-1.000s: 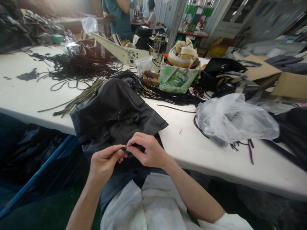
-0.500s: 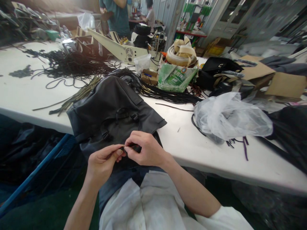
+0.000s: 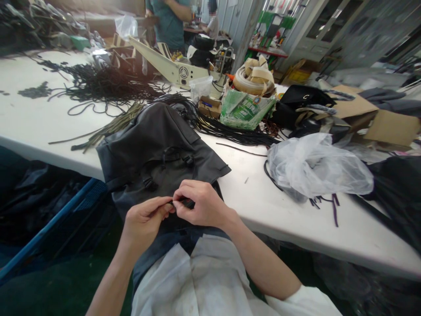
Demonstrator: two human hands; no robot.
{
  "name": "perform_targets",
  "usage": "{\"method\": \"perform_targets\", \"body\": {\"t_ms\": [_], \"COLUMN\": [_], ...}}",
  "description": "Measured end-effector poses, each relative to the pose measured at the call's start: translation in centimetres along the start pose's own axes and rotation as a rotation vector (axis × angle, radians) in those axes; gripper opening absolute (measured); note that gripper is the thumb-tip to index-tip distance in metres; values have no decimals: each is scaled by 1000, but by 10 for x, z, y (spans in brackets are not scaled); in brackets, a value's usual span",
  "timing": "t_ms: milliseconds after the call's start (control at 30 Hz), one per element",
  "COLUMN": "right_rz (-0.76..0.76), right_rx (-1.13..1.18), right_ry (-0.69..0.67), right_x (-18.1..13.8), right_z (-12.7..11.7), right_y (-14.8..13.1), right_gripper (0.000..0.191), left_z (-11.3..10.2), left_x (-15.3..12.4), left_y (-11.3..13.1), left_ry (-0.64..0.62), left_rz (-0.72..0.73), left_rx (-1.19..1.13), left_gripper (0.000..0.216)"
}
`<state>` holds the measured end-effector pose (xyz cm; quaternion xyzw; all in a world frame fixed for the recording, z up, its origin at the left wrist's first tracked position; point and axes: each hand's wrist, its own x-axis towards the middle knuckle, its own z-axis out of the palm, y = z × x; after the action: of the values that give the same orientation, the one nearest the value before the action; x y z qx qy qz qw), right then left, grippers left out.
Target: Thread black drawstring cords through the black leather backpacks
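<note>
A black bag [image 3: 148, 145] with buckles and a drawn cord lies over the table's front edge, its lower part hanging toward me. At that near end my left hand [image 3: 146, 219] is closed in a pinch of thumb and fingertips. My right hand [image 3: 200, 202] pinches close beside it, fingertips almost touching the left ones. Between them is a small black piece [image 3: 188, 203], mostly covered by my fingers; whether it is a strap end or a buckle I cannot make out. One black buckle [image 3: 188, 161] rests on the bag just above my right hand.
On the white table [image 3: 253, 193] lie heaps of black cords [image 3: 101, 83], a green box with rolled webbing [image 3: 246, 107] and a clear plastic bag [image 3: 315, 164]. A blue crate [image 3: 62, 224] stands below at left. Someone in a teal shirt [image 3: 169, 24] stands behind.
The view has shifted slightly, so the table and bag appear a little further right. Both hands keep their pinch with only slight finger movement.
</note>
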<state>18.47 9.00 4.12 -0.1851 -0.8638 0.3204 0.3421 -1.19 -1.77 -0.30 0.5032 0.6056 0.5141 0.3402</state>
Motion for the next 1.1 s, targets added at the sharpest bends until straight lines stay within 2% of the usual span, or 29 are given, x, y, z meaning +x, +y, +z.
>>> {"method": "perform_targets", "body": {"t_ms": [233, 500, 633, 1100], "right_rz": [-7, 10, -29, -77], "right_rx": [12, 26, -2, 86], "right_ry": [-39, -14, -9, 36], "right_x": [-1, -5, -5, -11], "right_z": [1, 0, -2, 2], "right_y": [4, 9, 14, 27], "right_gripper": [9, 12, 16, 22], "left_z": [5, 19, 27, 30], "left_x": [1, 3, 4, 7], "left_y": [-2, -2, -1, 4], "left_ry": [14, 47, 83, 73], "left_rz": [-72, -205, -251, -342], "left_rx": [-55, -297, -372, -609], "left_gripper": [20, 28, 35, 38]}}
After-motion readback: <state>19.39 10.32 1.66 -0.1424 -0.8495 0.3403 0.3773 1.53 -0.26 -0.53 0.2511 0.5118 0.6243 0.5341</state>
